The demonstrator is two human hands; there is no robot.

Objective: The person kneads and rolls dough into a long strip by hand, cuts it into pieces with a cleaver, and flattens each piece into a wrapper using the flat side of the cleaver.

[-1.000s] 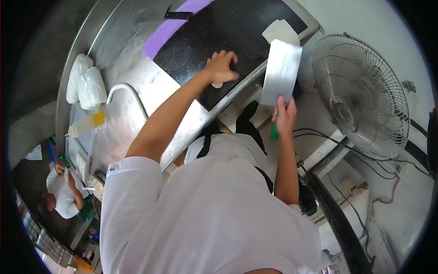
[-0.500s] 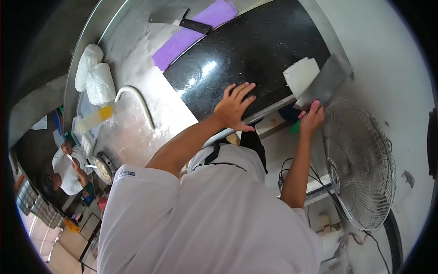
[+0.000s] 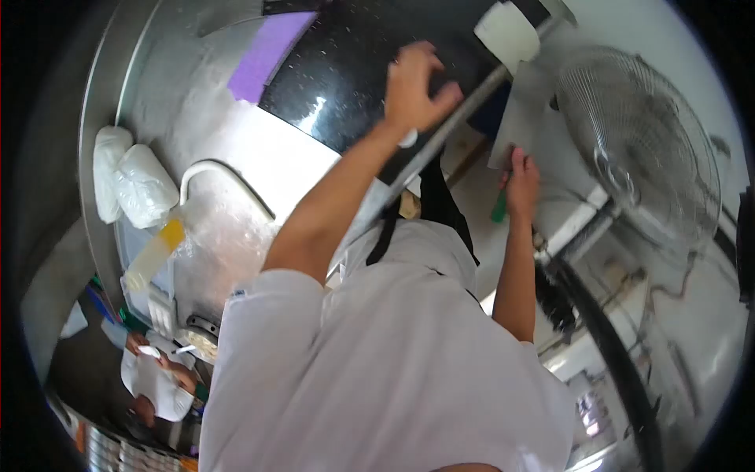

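Observation:
My right hand (image 3: 521,185) grips a wide-bladed cleaver (image 3: 525,106), off the near edge of the black board (image 3: 354,59). A green piece, apparently its handle end, shows below the fingers. The upper blade is blurred and close to a white squarish piece (image 3: 507,33) lying at the board's right end; I cannot tell whether that is dough or folded cloth. My left hand (image 3: 413,90), smeared by motion, is over the board near its front edge with thumb and fingers apart, holding nothing.
A purple cloth (image 3: 271,55) lies along the board's left side, with a second cleaver (image 3: 287,6) partly in view. White bags (image 3: 145,185), a curved pipe (image 3: 212,169) and a yellow-tipped bottle (image 3: 157,252) are left. A fan (image 3: 637,149) stands right. Another person (image 3: 161,385) works lower left.
The view has turned and shifted. The cleaver has swung from beside the white piece to below it, over the board's edge. My left hand has lifted and its fingers have curled a little.

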